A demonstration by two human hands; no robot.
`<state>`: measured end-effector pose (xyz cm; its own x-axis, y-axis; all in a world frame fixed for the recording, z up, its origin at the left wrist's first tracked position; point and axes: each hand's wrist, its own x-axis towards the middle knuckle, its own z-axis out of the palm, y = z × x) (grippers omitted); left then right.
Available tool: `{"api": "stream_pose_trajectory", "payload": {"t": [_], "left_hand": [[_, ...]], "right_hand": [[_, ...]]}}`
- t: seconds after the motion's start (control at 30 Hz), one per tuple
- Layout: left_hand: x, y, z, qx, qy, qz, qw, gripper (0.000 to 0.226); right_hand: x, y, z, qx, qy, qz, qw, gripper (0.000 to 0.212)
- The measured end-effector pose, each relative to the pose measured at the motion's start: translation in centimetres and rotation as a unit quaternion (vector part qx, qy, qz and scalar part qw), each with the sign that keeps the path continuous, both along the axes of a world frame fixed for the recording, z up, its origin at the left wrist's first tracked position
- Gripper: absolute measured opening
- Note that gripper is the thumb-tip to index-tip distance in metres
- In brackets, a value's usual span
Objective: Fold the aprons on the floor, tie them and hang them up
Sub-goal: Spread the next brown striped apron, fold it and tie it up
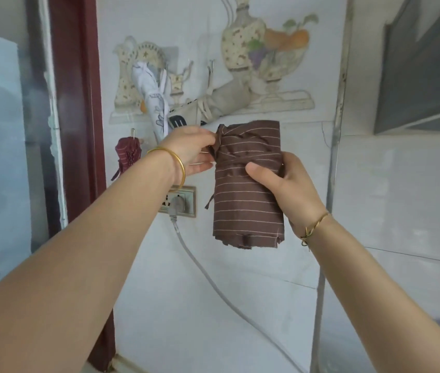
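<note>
**Rolled brown apron held up in front of the wall**

Head view: a person is holding a brown cloth apron with thin pale stripes, rolled into an upright bundle [248, 184], in the air in front of a pale wall [375, 197]. It is touching neither the wall nor any hook. A strap of the same brown cloth [243, 159] is running around the bundle's upper half and ending in a knot [219, 137] at its upper left edge.

The left hand [192, 149], with a plain gold bangle [171, 164] on its wrist, is pinching the cloth at that knot. The right hand [280, 184], wearing a thin gold wire bracelet [314, 228], is gripping the bundle's right side, thumb lying across the front and fingers curling behind.

On the wall's upper part, a white printed cloth bundle [150, 95] and a beige rolled cloth bundle [227, 99] are hanging from hooks, just above the hands. Near the wall's left edge, beside a dark red door frame [79, 103], a small dark red striped bundle [128, 154] is hanging on a metal hook. Under the left wrist, a grey plug [177, 205] is sitting in a wall socket [189, 208], its grey cable [208, 278] trailing down to the right.
</note>
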<state>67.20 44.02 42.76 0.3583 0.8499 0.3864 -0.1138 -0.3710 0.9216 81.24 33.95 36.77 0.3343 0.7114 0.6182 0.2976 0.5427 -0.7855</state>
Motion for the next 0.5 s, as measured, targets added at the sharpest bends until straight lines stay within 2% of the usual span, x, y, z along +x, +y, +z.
{"api": "stream_pose_trajectory", "payload": {"t": [0.17,0.27,0.37,0.5], "left_hand": [[3.7,-1.7,5.9,0.093,-0.025,0.019,0.995,0.008],[5.4,-2.5,9.5,0.166,-0.027,0.055,0.984,0.014],[6.5,-2.4,12.1,0.191,-0.035,0.08,0.978,0.016],[8.2,-1.3,14.4,0.227,-0.007,0.128,0.965,0.014]], "right_hand": [[2.8,-0.9,4.9,0.059,-0.008,-0.066,0.996,0.041],[4.1,-0.8,7.9,0.095,-0.014,-0.1,0.99,0.044],[4.7,-0.4,10.3,0.118,-0.007,-0.123,0.985,0.046],[5.0,0.3,12.5,0.138,-0.023,-0.178,0.974,0.034]]}}
